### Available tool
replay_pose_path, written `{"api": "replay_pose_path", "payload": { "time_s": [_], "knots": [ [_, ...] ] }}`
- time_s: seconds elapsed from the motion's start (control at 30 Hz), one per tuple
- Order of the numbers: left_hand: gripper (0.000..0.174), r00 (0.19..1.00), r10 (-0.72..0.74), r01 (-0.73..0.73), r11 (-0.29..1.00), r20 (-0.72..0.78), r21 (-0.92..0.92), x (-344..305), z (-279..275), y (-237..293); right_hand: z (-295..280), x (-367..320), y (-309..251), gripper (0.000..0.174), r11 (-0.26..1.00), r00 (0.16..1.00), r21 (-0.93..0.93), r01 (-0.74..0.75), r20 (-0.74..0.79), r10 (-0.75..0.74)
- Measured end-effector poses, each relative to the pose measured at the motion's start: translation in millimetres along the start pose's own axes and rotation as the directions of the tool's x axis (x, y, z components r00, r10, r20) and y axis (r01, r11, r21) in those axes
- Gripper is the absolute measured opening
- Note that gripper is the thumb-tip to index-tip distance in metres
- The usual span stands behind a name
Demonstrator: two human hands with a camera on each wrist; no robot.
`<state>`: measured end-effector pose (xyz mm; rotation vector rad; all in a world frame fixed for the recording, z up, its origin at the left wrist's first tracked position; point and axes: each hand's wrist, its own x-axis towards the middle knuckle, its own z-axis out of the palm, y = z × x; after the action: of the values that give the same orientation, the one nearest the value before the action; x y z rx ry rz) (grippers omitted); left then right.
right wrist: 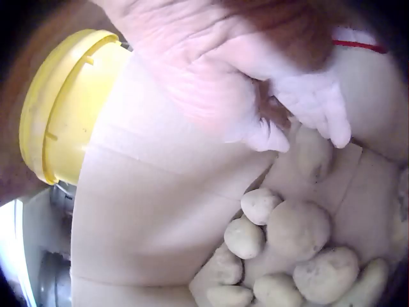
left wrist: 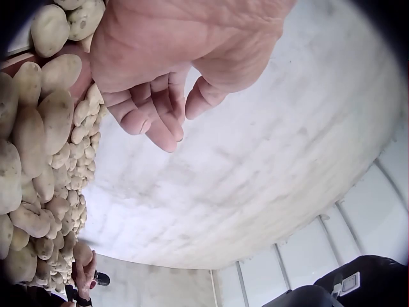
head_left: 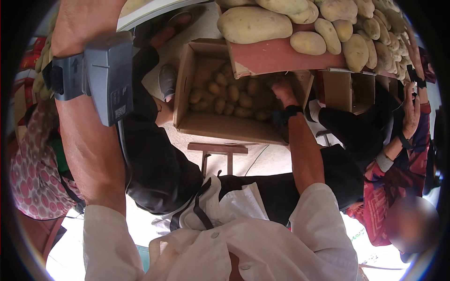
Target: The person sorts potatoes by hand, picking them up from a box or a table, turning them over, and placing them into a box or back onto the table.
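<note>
My left hand (left wrist: 185,57) hangs in the air beside heaped potatoes (left wrist: 54,121), fingers loosely bent and nothing between them; the head view shows only its forearm. Inside a cardboard box (head_left: 206,124) is my right hand (head_left: 283,91), at the box's right side. The right wrist view shows that hand (right wrist: 255,83) with its fingers parted, just above a slightly blurred potato (right wrist: 313,153). Whether the fingertips touch that potato is unclear. Several other potatoes (right wrist: 297,230) lie on the box floor below it.
A reddish board (head_left: 286,56) bearing many potatoes (head_left: 255,25) overhangs the box's back right. A small stool (head_left: 218,149) stands in front of the box. Another person's hand (head_left: 411,112) is at the right. A yellow bucket (right wrist: 83,109) stands outside the box wall.
</note>
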<state>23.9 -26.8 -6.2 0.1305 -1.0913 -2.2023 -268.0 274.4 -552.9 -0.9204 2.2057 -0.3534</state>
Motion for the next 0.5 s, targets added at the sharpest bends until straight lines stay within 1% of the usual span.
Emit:
{"api": "replay_pose_path", "payload": {
  "time_s": [0.03, 0.07, 0.1, 0.13, 0.17, 0.23, 0.27, 0.33, 0.37, 0.43, 0.47, 0.5],
  "knots": [
    [0.025, 1.0, 0.007, -0.007, 1.0, -0.001, 0.003, -1.8, -1.1, -0.3, 11.1, 13.3, 8.5, 0.033, 0.807, 0.961, -0.527, 0.268, 0.082, -0.266],
    [0.025, 1.0, 0.013, -0.013, 1.0, -0.004, 0.007, -1.6, -2.7, -1.4, -22.9, -23.3, 5.1, 0.033, 0.807, 0.96, -0.525, 0.27, 0.084, -0.267],
    [0.025, 1.0, 0.019, -0.019, 1.0, -0.007, 0.012, -3.5, -4.6, -2.4, -37.3, -43.8, -31.4, 0.037, 0.858, 0.981, -0.476, 0.196, 0.095, -0.171],
    [0.025, 1.0, 0.025, -0.025, 1.0, -0.01, 0.018, -3.9, -4.8, -3.4, -49.7, -55.7, -84.2, 0.042, 0.898, 0.991, -0.425, 0.115, 0.112, -0.074],
    [0.024, 1.0, 0.029, -0.028, 0.999, -0.011, 0.025, -3.6, -5.0, -4.5, -47.6, -56.0, -86.1, 0.042, 0.9, 0.991, -0.42, 0.117, 0.114, -0.076],
    [0.024, 0.999, 0.035, -0.035, 0.999, -0.011, 0.039, -3.5, -4.8, -6.0, -42.3, -57.6, -90.5, 0.05, 0.753, 0.967, -0.609, 0.25, 0.126, -0.22],
    [0.024, 0.999, 0.037, -0.037, 0.998, -0.012, 0.045, -3.5, -4.4, -7.0, -42.9, -57.2, -91.4, 0.05, 0.756, 0.967, -0.604, 0.252, 0.127, -0.221],
    [0.024, 0.999, 0.036, -0.036, 0.998, -0.012, 0.053, -1.1, -1.8, -10.4, -50.8, -61.2, -94.8, 0.051, 0.856, 0.972, -0.468, 0.219, 0.179, -0.15],
    [0.023, 0.999, 0.039, -0.039, 0.998, -0.01, 0.056, 3.6, -1.1, -11.2, -45.2, -61.4, -88.8, 0.051, 0.859, 0.973, -0.464, 0.216, 0.177, -0.149],
    [0.023, 0.999, 0.045, -0.045, 0.997, -0.004, 0.064, 8.9, 0.4, -13.1, -28.2, -57.6, -71.1, 0.049, 0.93, 0.992, -0.347, 0.125, 0.067, -0.108],
    [0.023, 0.999, 0.048, -0.047, 0.997, -0.003, 0.067, 9.5, 0.8, -14.1, -27.5, -60.5, -72.4, 0.049, 0.931, 0.992, -0.343, 0.124, 0.067, -0.108],
    [0.023, 0.999, 0.051, -0.051, 0.996, -0.003, 0.071, 9.7, 1.3, -14.9, -26.4, -63.6, -74.1, 0.045, 0.944, 0.994, -0.323, 0.061, 0.101, -0.029]
  ]
}}
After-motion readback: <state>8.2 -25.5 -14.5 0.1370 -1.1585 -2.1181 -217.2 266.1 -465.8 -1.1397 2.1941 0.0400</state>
